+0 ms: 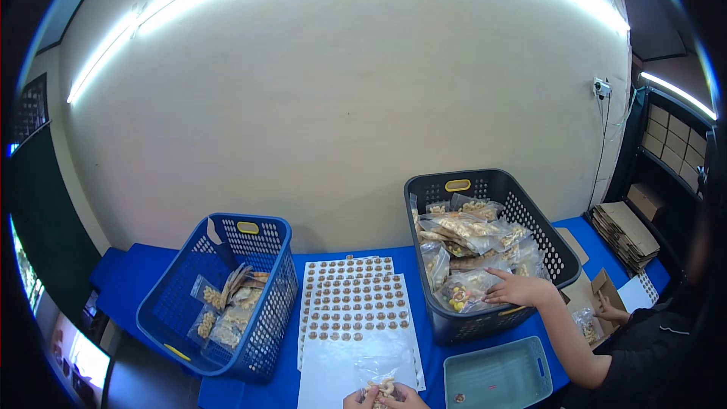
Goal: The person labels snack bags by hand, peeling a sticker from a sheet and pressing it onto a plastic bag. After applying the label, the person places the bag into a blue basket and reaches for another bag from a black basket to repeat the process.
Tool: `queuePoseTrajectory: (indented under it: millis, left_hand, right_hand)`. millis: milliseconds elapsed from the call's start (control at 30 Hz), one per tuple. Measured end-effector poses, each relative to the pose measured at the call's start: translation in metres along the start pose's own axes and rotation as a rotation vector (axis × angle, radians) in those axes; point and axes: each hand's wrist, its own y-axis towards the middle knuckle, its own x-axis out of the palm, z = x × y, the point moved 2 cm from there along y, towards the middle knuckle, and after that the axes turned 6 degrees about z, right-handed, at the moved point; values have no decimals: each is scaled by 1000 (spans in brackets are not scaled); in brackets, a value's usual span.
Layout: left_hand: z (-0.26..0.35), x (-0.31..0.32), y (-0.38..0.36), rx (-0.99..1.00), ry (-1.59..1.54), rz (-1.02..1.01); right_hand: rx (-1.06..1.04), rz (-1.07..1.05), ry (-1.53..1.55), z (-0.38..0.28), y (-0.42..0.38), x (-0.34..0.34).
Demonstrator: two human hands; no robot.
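At the bottom edge, my left hand point(359, 399) and my right hand point(406, 398) grip a clear plastic bag of snacks point(385, 388) from both sides. The bag's transparent upper part lies over white sticker sheets point(341, 363). Rows of small round brown stickers point(356, 304) cover the sheets' upper part; the near part of the top sheet is bare white. Both hands are cut off by the frame, and the fingers are closed around the bag's lower part.
A blue basket point(284, 288) with several snack bags stands left. At right, a black basket point(556, 246) is heaped with bags; a co-worker's hand point(522, 288) reaches into it. Their other hand point(609, 309) is at a cardboard box point(606, 288). A greenish tray point(500, 390) lies nearer.
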Motion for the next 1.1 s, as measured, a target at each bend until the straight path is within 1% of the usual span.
queuePoseTrajectory:
  millis: [67,100,133,167,200,233,267,300,333,367,400,467,500,533,600,667,767,867,900,967,1033,1067,1100]
  left_hand:
    - [-14,3,-2,-25,-1,57]
    - [-17,5,-6,-2,-13,76]
    - [-8,5,-12,29,-26,97]
    - [-3,3,-11,61,-39,117]
    - [-29,-1,-2,-62,106,86]
    - [-31,-2,3,-35,44,68]
    - [-32,1,5,-15,-18,46]
    - [-31,2,7,0,-80,22]
    - [-23,0,6,-86,-105,-73]
    - [-14,3,5,-56,-98,-111]
    - [-5,7,4,-29,-89,-149]
    - [-6,13,1,11,-116,-187]
    - [-6,16,-2,-10,-123,-189]
    - [4,19,-6,-32,-130,-192]
    - [15,26,-11,-42,-93,-194]
    - [4,32,-9,-36,-117,-201]
    - [7,33,-11,-9,-81,-216]
    - [10,36,-11,-11,-129,-231]
    - [13,36,-15,-19,-89,-249]
    - [42,33,-26,-33,-10,-278]
    - [39,36,-31,-5,-46,-276]
    - [37,38,-32,10,-64,-273]
    - [35,39,-33,16,-63,-281]
  right_hand:
    - [37,-6,-14,-1,-9,0]
    - [44,-13,-21,-2,-8,0]
    - [-14,-21,-94,15,-4,-6]
    - [-73,30,-133,40,1,-9]
    - [-131,83,-172,68,6,-12]
    - [-184,141,-213,80,12,-16]
    - [-137,115,-86,48,4,-8]
    - [-99,150,-164,33,-1,-8]
    - [-60,187,-240,24,-5,-9]
    - [-18,224,-312,18,-9,-9]
    - [-46,273,-252,11,-13,-9]
    - [-162,303,-202,14,-13,-14]
    - [-217,320,-176,16,-16,-18]
    - [-140,328,-178,15,-19,-21]
    - [-96,380,-71,8,-26,-20]
    - [-45,435,-17,16,-31,-24]
    - [-68,407,63,-8,-36,-22]
    - [-138,438,-78,-3,-34,-32]
    - [-160,436,-125,-3,-33,-35]
    - [-215,479,-143,0,-33,-38]
    - [-279,512,-164,-3,-30,-40]
    - [-334,457,-52,-11,-30,-38]
    - [-314,444,-10,-11,-30,-39]
